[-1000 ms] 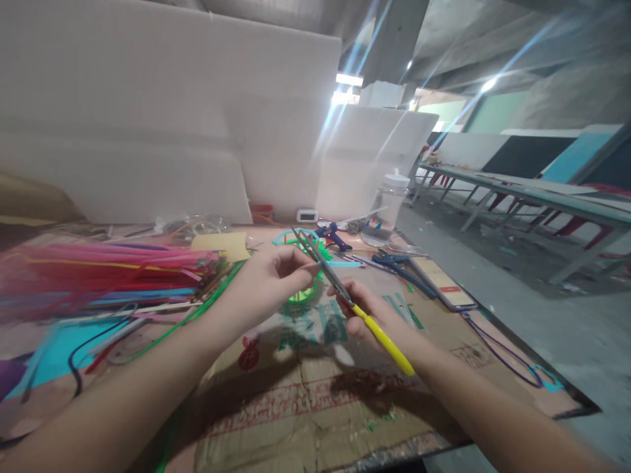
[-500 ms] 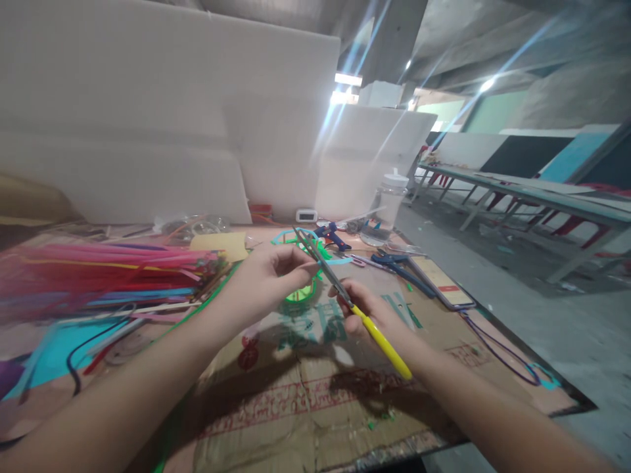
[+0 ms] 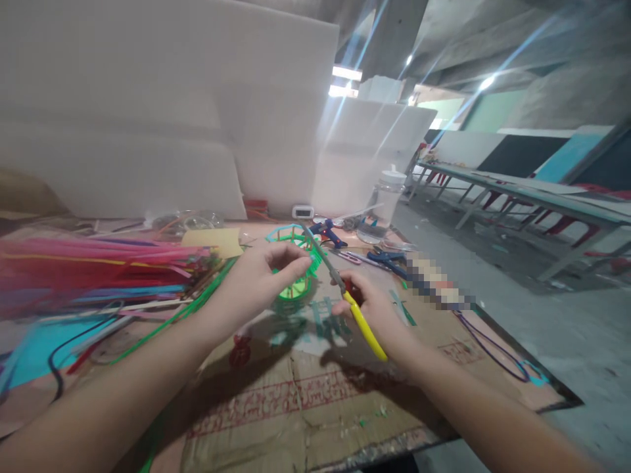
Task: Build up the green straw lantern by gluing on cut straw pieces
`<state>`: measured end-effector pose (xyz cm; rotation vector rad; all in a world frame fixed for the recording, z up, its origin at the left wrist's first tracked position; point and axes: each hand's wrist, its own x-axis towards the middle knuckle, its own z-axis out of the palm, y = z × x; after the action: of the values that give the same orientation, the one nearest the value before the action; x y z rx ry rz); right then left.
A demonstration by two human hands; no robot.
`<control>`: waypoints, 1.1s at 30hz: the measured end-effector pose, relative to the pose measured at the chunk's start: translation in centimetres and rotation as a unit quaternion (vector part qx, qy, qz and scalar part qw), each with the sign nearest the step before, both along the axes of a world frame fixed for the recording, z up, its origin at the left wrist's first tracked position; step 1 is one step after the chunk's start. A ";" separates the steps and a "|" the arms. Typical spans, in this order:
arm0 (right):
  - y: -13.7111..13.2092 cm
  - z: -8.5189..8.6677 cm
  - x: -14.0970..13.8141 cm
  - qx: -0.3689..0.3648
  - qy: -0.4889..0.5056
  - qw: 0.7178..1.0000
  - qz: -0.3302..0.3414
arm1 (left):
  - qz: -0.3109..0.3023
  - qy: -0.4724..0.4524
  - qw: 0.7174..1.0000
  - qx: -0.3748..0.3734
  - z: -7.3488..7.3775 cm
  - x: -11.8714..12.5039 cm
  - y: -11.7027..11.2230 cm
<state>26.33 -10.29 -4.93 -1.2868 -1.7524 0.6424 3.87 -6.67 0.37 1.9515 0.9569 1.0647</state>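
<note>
My left hand (image 3: 276,266) pinches a thin light blue strip (image 3: 283,230), which arches up behind the fingers; a tiny end of it shows at the fingertips. In my right hand (image 3: 367,302) are scissors (image 3: 362,325) with yellow handles, their blades pointing up and away, just right of the left fingertips. Whether the blades are fully together is hard to make out. Behind the left hand lies a round green piece with spokes (image 3: 296,289), partly covered by the hand.
Bundles of pink, red and blue strips (image 3: 108,263) lie at the left. Toward the back are a blue glue gun (image 3: 331,233), a clear bottle (image 3: 387,203) and dark blue pliers (image 3: 387,259). Cardboard (image 3: 276,401) covers the table's front, and a dark cord (image 3: 493,348) lies at the right.
The piece of light blue strip that stuck out to the right past the blades is gone from there. The scissors have drawn slightly down, away from the left fingertips.
</note>
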 end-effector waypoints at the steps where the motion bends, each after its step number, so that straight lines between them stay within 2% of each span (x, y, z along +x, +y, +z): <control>1: 0.6 0.0 0.4 0.007 -0.003 1.000 -0.010 | 0.005 0.001 1.000 0.004 0.2 -0.2 0.2; 4: 2.5 0.3 2.3 0.017 -0.080 0.993 -0.085 | 0.040 -0.004 0.999 0.017 1.1 -1.0 0.2; 7: 4.1 0.5 4.3 -0.031 -0.220 0.965 -0.140 | 0.108 -0.010 0.994 -0.001 2.3 -1.6 -0.4; 13: 5.2 -1.0 5.6 -0.096 -0.330 0.930 -0.128 | 0.163 0.001 0.987 -0.010 3.1 -2.1 -1.2; 16: 5.2 -1.8 5.4 -0.107 -0.365 0.917 -0.121 | 0.165 -0.001 0.986 0.005 3.2 -2.5 -0.8; 21: 5.3 -2.1 5.5 -0.103 -0.400 0.904 -0.107 | 0.207 -0.001 0.978 0.025 3.4 -3.5 -0.3; 25: 4.9 -1.1 5.4 -0.068 -0.407 0.904 -0.114 | 0.203 -0.009 0.978 0.038 3.3 -3.7 -0.3; 28: 4.0 0.0 4.3 -0.042 -0.390 0.914 -0.107 | 0.187 -0.011 0.982 0.039 3.3 -3.5 -0.2; 31: 2.5 0.6 2.4 -0.049 -0.351 0.934 -0.041 | 0.163 -0.013 0.985 0.046 3.3 -3.1 -0.2; 33: 1.4 0.2 1.0 -0.038 -0.310 0.950 0.024 | 0.141 -0.015 0.989 0.046 3.2 -2.9 -0.2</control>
<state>27.33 -8.89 -4.74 -1.6220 -2.2835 0.3467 0.95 -6.88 3.62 1.9039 1.2130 1.3136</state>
